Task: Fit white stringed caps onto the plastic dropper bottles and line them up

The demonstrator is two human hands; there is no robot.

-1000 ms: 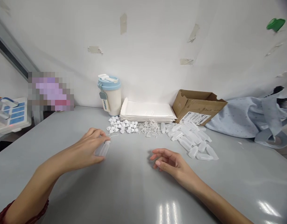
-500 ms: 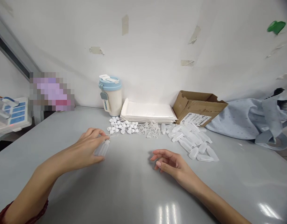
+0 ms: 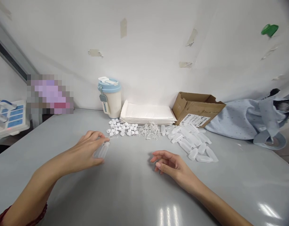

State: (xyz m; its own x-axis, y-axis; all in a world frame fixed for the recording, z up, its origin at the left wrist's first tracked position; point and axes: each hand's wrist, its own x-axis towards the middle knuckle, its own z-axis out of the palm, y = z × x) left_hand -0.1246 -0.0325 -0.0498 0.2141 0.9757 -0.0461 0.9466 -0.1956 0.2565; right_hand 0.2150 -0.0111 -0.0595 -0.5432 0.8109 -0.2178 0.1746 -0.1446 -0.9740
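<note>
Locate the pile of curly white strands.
In the head view, the strand pile lies near centre, before the white packet stack, with white caps left and translucent bottles right.

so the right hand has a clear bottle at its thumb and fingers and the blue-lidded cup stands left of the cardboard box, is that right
Not quite: the head view shows the clear bottle at the thumb and fingers of the left hand, not the right hand. The blue-lidded cup does stand left of the cardboard box.
</note>
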